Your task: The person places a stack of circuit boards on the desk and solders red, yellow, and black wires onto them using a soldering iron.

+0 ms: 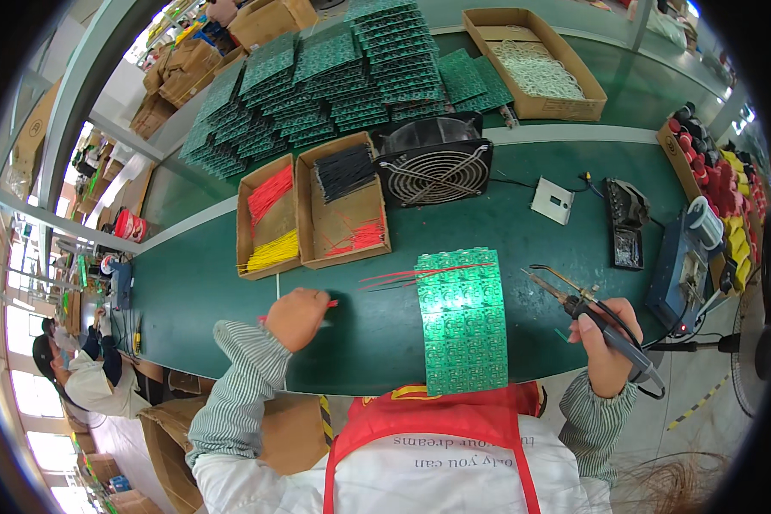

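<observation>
My left hand point(297, 319) is closed in a fist over the bench, left of a green circuit board panel point(463, 343). Short red ends of wire point(333, 303) poke out on both sides of that fist. My right hand point(606, 343) grips a soldering iron point(615, 332) with a thin curved tube along it. The iron's tip points up and left, just right of the panel and apart from it. Across the panel's far part lie a few thin red wires point(390, 279), which stick out past its left edge. The panel's near edge reaches the red apron point(428, 415).
Beyond my hands stand cardboard trays of red and yellow wires point(270, 195) and black wires point(344, 171), a fan point(434, 171) and stacked circuit boards point(317, 68). On the right are a black holder point(627, 223) and a blue soldering station point(681, 265). Another person point(94, 377) works far left.
</observation>
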### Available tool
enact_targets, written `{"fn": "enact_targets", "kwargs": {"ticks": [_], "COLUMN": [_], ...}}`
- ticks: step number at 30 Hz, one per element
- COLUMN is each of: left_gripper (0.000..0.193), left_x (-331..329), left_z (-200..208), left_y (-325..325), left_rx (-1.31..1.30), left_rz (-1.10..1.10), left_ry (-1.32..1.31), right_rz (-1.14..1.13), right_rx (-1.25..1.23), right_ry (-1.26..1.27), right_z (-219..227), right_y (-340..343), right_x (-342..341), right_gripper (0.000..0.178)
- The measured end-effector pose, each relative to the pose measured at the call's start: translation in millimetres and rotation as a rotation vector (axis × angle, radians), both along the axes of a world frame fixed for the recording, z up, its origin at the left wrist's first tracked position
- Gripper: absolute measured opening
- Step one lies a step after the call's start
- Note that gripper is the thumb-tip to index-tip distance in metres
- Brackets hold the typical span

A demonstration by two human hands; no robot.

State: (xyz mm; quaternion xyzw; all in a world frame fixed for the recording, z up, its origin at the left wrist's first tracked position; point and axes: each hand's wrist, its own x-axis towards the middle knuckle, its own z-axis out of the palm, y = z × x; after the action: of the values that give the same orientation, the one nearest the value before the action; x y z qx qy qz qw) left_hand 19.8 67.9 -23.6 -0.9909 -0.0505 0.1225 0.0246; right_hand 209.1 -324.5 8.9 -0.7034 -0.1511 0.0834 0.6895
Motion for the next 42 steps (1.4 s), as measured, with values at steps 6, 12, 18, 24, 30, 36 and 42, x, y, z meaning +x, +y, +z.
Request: {"fn": "enact_targets", "kwargs": {"ticks": [6, 12, 18, 24, 30, 36, 42], "left_gripper": [0.010, 0.012, 0.011, 0.007, 0.015, 0.017, 0.018], "left_x": [-3, -16, 29, 55, 78, 86, 88], "left_z": [4, -61, 27, 50, 23, 15, 11], "left_y": [-11, -13, -31, -76, -93, -92, -89], "left_rx": [0.465, 0.648, 0.286, -0.646, -0.883, -0.878, -0.901], "left_rz": [0.044, 0.211, 0.027, 0.207, 0.132, 0.179, 0.171], "left_ry": [0.209, 0.294, 0.184, -0.297, -0.421, -0.312, -0.313], "right_rz": [0.002, 0.080, 0.127, 0.258, 0.284, 0.292, 0.293], "right_rx": [-0.006, 0.001, -0.122, -0.146, -0.151, -0.219, -0.223], "right_ry": [0.018, -0.045, -0.192, -0.179, -0.132, -0.098, -0.042], "right_z": [1, 1, -2, 9, 11, 8, 2], "right_y": [3, 4, 3, 23, 44, 56, 61], "right_x": [-3, -2, -5, -7, -16, -17, -16], "right_gripper": [0.017, 0.018, 0.022, 0.024, 0.019, 0.020, 0.020]}}
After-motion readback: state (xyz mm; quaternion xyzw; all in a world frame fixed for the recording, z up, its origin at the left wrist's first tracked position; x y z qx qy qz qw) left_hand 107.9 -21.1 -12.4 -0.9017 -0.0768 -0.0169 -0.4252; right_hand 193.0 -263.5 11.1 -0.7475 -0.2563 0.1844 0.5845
